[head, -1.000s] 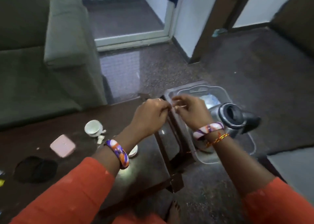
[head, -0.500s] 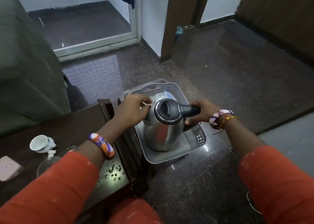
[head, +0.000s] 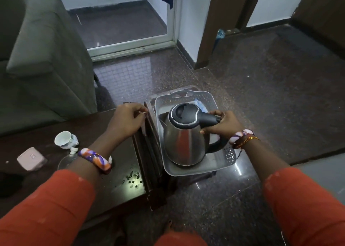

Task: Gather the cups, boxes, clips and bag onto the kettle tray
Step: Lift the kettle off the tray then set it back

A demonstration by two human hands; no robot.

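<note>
- Kettle: steel body, black lid and handle, standing upright inside the kettle tray; serving as landmark for all entries below.
- Kettle tray: grey perforated plastic, lying on the floor hard against the end of the table; a pale blue item is showing behind the kettle, too hidden to identify.
- Right hand: wrapping closed around the kettle handle, on the kettle's right.
- Left hand: curling loosely at the table's end edge, just left of the kettle; fingers bent, and whether anything is pinched in them cannot be told.
- Cup: white, tipped on its side on the table, well left of the kettle.
- Pink box: flat, lying farther left still, beyond the cup.
- Small dark clips: scattered on the table near its end edge, left of and nearer the person than the kettle.
- Governing relation: every loose item is lying to the kettle's left, on the left hand's side; that hand appears nearer, the clips closest of all.
</note>
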